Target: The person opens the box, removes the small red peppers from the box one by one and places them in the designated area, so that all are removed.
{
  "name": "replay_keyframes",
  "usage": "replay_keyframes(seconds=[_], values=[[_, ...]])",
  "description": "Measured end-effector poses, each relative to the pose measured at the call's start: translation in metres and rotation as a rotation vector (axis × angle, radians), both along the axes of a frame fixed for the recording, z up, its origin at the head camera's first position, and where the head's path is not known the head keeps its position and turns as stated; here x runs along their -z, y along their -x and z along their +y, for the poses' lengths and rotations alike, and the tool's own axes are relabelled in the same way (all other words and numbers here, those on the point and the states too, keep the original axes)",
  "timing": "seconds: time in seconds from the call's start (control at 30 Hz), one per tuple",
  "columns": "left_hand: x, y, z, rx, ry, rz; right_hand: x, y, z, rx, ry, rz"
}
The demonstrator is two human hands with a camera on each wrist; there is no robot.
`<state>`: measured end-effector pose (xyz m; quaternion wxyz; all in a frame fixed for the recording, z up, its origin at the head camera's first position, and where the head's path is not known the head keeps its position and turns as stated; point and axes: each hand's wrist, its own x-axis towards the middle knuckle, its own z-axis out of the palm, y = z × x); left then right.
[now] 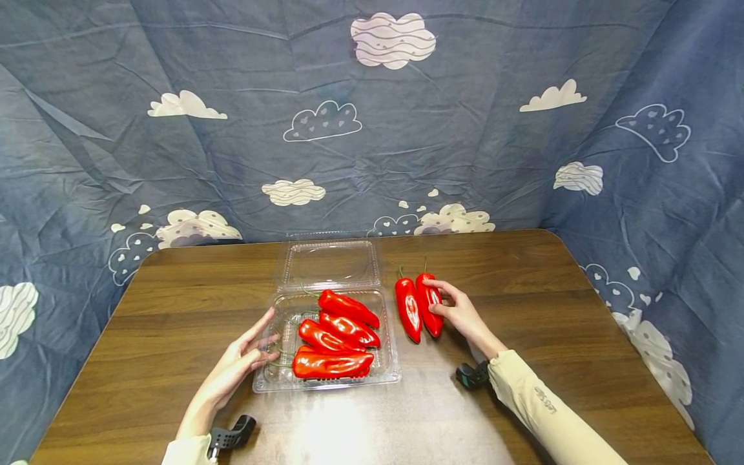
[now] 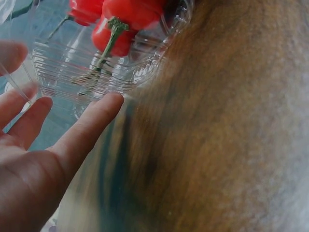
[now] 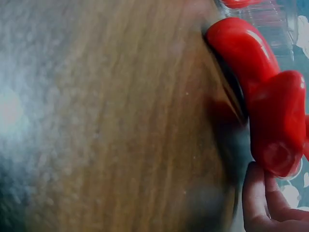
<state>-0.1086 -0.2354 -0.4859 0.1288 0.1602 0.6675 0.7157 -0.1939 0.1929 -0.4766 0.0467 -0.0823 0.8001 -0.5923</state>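
Note:
Several glossy long red peppers with thin green stems, one of them the nearest pepper (image 1: pixel 333 363), lie crosswise in a clear plastic clamshell box (image 1: pixel 388 371). Its lid (image 1: pixel 331 263) is folded back behind it. At the box's left side is my left hand (image 1: pixel 232 365), its fingers extended and a fingertip touching the ribbed wall (image 2: pixel 72 72). To the right of the box, two more red peppers lie side by side on the table. My right hand (image 1: pixel 462 314) holds the right-hand pepper (image 1: pixel 430 303) between thumb and fingers. The other pepper (image 1: pixel 408 309) lies close to its left.
The brown wood-grain table (image 1: pixel 174 310) carries the box and peppers. A blue cloth with cloud prints (image 1: pixel 465 148) hangs behind the table and at its sides. Black wrist cameras are strapped on both wrists; the left camera (image 1: pixel 234 434) is just above the table.

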Motion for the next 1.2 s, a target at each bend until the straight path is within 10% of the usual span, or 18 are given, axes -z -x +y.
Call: replay_keyframes(seconds=[0.47,1.2], values=[[-0.001,0.000,0.000,0.013,-0.004,-0.004,-0.003,0.003,0.000,0.031,-0.164,0.045],[-0.004,-0.001,0.000,0.001,0.028,-0.029,-0.034,-0.005,-0.022,-0.101,0.022,0.073]])
